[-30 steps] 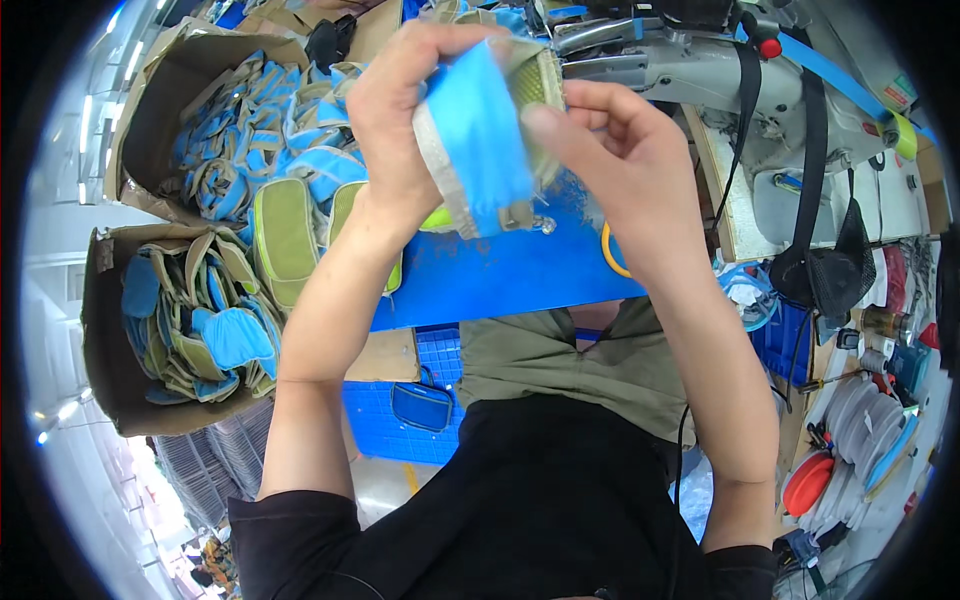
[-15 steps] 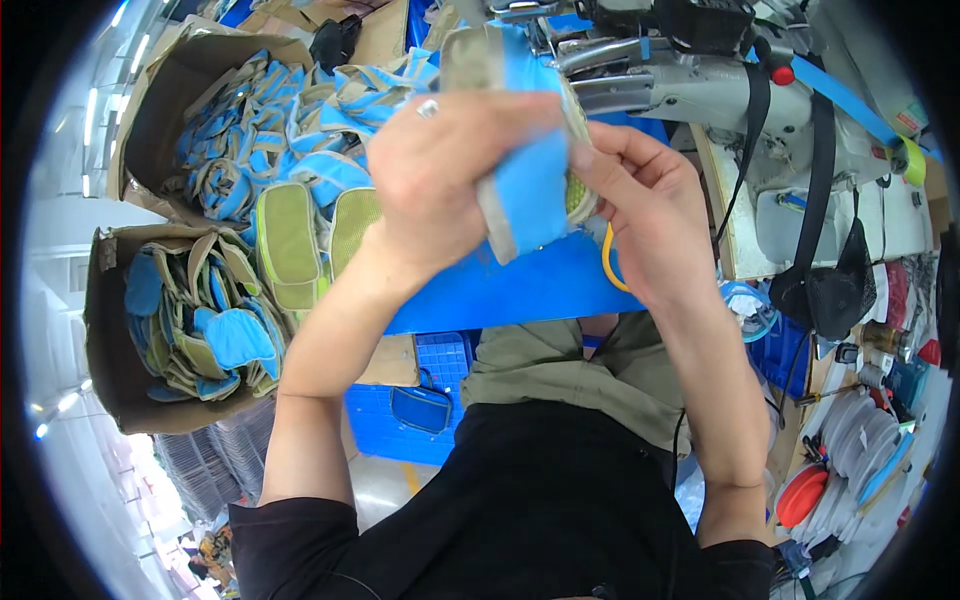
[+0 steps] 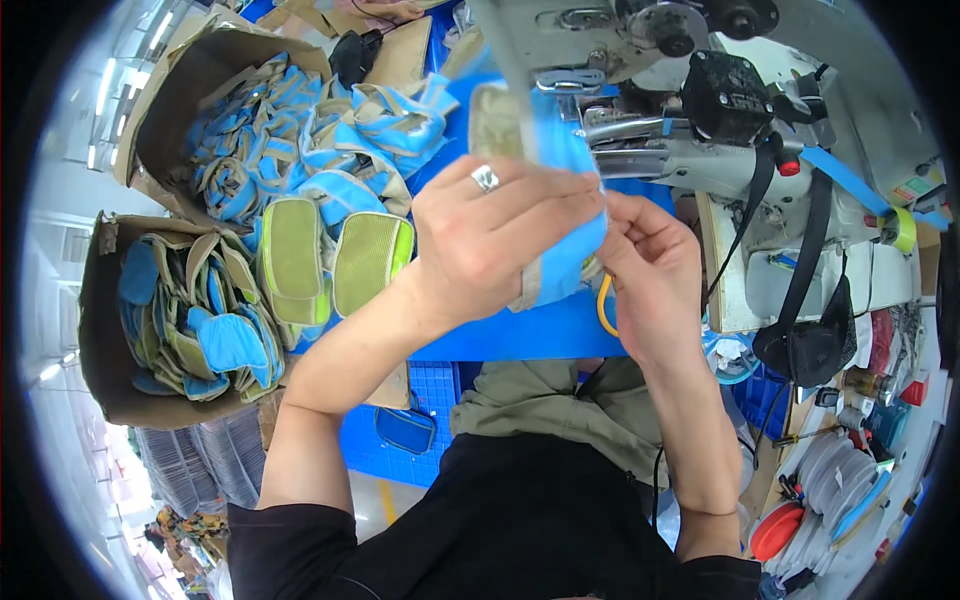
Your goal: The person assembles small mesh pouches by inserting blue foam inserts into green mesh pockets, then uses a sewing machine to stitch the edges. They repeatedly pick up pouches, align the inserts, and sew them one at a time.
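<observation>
Both hands are on a blue-and-beige fabric piece point(image 3: 566, 268), held above the blue table and close to the sewing machine's needle area. My left hand point(image 3: 500, 228), with a ring on one finger, closes over the middle of the piece, its fingers stretched across the blue side. At the right edge of the fabric, my right hand point(image 3: 652, 270) pinches with thumb and fingertips; what lies exactly between them is small and partly hidden. Beside the right palm shows a yellow-orange loop point(image 3: 604, 305), like a scissor handle. The upper part of the fabric is blurred.
A sewing machine point(image 3: 640, 95) fills the upper right. On the left, one cardboard box point(image 3: 150, 130) holds blue-and-beige strips, and another box point(image 3: 100, 330) holds stacked fabric pieces. Two green pads point(image 3: 291, 250) lie on the blue table point(image 3: 480, 335). A black strap point(image 3: 808, 230) hangs at right.
My hands and the fabric piece have shifted slightly right and lower in the view. The piece has turned, hiding its green right edge. The view has shifted, showing more of the sewing machine.
</observation>
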Demonstrator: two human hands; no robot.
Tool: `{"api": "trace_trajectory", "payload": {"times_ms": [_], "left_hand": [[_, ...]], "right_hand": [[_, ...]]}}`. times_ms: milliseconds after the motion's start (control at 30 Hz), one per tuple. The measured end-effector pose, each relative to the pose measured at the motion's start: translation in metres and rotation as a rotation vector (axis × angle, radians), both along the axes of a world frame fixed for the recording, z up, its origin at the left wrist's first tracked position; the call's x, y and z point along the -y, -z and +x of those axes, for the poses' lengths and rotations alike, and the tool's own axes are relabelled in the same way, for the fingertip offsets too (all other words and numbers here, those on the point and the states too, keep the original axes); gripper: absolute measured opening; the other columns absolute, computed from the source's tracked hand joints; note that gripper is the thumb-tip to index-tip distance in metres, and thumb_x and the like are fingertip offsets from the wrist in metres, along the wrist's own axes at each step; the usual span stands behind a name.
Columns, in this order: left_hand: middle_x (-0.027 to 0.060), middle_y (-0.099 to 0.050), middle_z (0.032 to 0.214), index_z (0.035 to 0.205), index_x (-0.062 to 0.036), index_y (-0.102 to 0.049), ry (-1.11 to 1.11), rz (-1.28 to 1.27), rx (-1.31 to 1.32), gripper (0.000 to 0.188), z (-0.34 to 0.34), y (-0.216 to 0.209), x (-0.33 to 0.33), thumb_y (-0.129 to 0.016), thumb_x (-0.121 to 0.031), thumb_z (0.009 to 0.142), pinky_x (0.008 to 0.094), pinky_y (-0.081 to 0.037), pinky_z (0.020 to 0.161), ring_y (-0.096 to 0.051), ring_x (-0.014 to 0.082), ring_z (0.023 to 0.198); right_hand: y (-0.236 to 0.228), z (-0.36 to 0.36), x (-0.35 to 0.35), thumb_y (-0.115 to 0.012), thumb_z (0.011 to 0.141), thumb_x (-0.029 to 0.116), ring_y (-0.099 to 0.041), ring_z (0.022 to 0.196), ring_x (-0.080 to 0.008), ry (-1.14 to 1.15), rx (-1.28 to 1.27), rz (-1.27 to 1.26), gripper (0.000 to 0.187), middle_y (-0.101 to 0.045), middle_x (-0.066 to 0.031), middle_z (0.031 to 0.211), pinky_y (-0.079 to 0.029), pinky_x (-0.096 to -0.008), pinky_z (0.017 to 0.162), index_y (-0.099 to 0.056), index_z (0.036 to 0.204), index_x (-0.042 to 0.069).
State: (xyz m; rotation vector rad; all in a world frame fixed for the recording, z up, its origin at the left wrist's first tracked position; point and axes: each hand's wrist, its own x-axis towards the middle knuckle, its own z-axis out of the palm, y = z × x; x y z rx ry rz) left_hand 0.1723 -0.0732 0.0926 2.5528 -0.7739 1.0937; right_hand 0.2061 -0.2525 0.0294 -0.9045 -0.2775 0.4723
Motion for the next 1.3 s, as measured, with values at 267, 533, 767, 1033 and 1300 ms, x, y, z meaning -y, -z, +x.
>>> {"api": "trace_trajectory", "payload": {"times_ms": [267, 533, 767, 1033, 1300], "left_hand": [[0.0075, -0.078, 0.091, 0.093, -0.0058, -0.076, 0.007, -0.035, 0.052, 0.023, 0.016, 0.006, -0.006, -0.081, -0.013, 0.072, 0.0317, -0.055, 0.068, -0.075, 0.0251, 0.082], [0.0094, -0.077, 0.093, 0.095, -0.0056, -0.076, 0.043, -0.125, 0.037, 0.021, 0.010, 0.014, -0.012, -0.079, -0.006, 0.075, 0.0325, -0.057, 0.073, -0.074, 0.0240, 0.080], [0.0058, -0.074, 0.092, 0.104, -0.0004, -0.071, -0.022, -0.788, -0.238, 0.023, -0.008, 0.004, -0.009, -0.081, -0.003, 0.084, 0.0248, -0.054, 0.076, -0.067, 0.0100, 0.083], [0.0120, -0.077, 0.097, 0.103, 0.0015, -0.069, 0.037, -0.392, -0.079, 0.019, -0.007, 0.008, -0.013, -0.080, -0.003, 0.088, 0.0284, -0.057, 0.082, -0.072, 0.0157, 0.087], [0.0081, -0.078, 0.095, 0.096, -0.0075, -0.076, 0.073, -0.010, 0.075, 0.026, 0.003, 0.012, -0.006, -0.084, -0.017, 0.073, 0.0377, -0.058, 0.077, -0.074, 0.0263, 0.079]], "right_hand": [[-0.012, 0.008, -0.014, -0.067, 0.098, 0.009, -0.063, 0.088, -0.0068, 0.053, 0.000, -0.035, 0.025, -0.071, -0.0033, 0.102, -0.048, -0.0229, 0.077, -0.067, 0.120, -0.003], [-0.026, -0.055, 0.009, -0.065, 0.103, 0.023, -0.055, 0.072, -0.0038, 0.028, 0.257, -0.185, 0.022, -0.065, 0.0005, 0.080, -0.046, -0.0224, 0.066, -0.067, 0.099, 0.001], [-0.032, -0.043, 0.003, -0.075, 0.094, 0.020, -0.057, 0.065, -0.0068, 0.089, 0.275, -0.271, 0.022, -0.061, -0.0030, 0.068, -0.048, -0.0271, 0.060, -0.068, 0.090, -0.001], [-0.006, 0.000, -0.025, -0.084, 0.082, 0.016, -0.069, 0.077, -0.0135, 0.375, 0.355, -0.278, 0.027, -0.072, -0.0072, 0.083, -0.056, -0.0305, 0.071, -0.073, 0.099, -0.001], [0.004, -0.007, -0.024, -0.076, 0.084, 0.001, -0.067, 0.075, -0.0084, 0.395, 0.336, -0.259, 0.015, -0.073, -0.0063, 0.080, -0.054, -0.0262, 0.072, -0.073, 0.098, -0.003]]}}
